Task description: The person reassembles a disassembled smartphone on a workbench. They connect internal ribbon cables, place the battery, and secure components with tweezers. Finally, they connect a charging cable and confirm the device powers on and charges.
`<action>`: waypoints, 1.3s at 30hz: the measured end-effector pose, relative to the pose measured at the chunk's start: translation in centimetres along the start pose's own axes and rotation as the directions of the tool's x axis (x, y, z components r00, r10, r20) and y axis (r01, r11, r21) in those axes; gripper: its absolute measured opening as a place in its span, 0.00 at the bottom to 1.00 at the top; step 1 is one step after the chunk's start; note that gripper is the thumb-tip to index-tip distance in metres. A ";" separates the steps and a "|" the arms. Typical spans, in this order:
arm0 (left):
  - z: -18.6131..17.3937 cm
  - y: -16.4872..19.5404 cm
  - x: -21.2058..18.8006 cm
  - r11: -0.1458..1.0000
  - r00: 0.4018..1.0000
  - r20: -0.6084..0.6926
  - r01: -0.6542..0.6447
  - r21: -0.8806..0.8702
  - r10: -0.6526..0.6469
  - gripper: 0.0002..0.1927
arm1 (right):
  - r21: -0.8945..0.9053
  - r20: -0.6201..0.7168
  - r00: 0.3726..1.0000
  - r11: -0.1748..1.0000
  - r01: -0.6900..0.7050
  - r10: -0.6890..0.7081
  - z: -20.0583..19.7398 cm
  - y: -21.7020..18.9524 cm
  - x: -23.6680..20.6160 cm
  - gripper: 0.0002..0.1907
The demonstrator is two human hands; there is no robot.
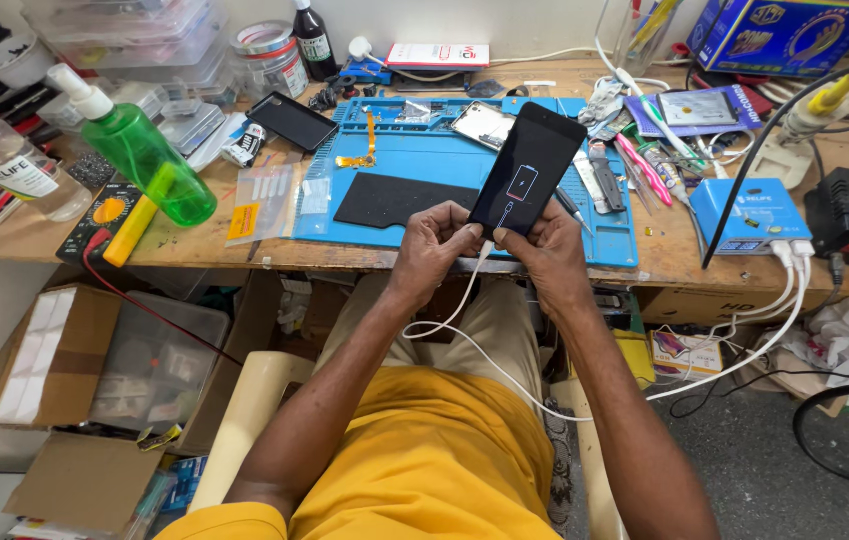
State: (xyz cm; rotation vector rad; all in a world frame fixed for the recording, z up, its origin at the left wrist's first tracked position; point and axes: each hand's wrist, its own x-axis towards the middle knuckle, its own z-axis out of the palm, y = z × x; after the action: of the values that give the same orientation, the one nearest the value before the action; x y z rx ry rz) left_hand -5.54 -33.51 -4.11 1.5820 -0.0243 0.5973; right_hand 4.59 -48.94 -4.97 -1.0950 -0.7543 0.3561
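Black phone [527, 170] held tilted above the counter [194, 245] edge, over the blue work mat [424, 160]; screen lit with a battery-and-cable symbol. Left hand [434, 245] and right hand [544, 250] both closed on the phone's lower end, fingertips pinching at the port. White cable [464, 310] plugged in there, looping down across the lap to the blue power unit [749, 215]. Best kept steady: plug straight in line with the port, no sideways bending, slack left in the cable. Green spray bottle [144, 155] well apart, left.
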 end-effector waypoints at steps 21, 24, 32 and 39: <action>0.3 0.0 -0.1 1.000 0.999 0.045 0.015 -0.015 -0.014 0.02 | -0.047 0.085 0.996 0.998 -0.034 0.038 -1.3 0.5 0.6 0.18; 0.2 -0.2 -0.1 1.000 0.999 0.042 0.015 0.003 -0.015 0.02 | -0.014 0.091 0.995 0.999 -0.032 0.033 -1.3 0.5 0.7 0.19; 0.1 0.0 -0.2 0.999 0.999 0.045 0.019 0.034 -0.020 0.03 | -0.083 0.065 0.996 0.995 -0.055 0.061 -1.2 0.4 0.6 0.19; 0.3 0.7 -0.1 0.999 0.999 0.040 0.016 0.029 -0.017 0.02 | -0.050 0.088 0.995 0.998 -0.034 0.038 -1.2 0.6 0.7 0.18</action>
State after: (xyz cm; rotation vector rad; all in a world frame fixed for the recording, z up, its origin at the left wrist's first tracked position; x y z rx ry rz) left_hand -5.76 -33.89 -3.45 1.6208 -0.0328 0.5555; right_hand 5.97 -49.05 -5.55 -1.1452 -0.8266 0.4212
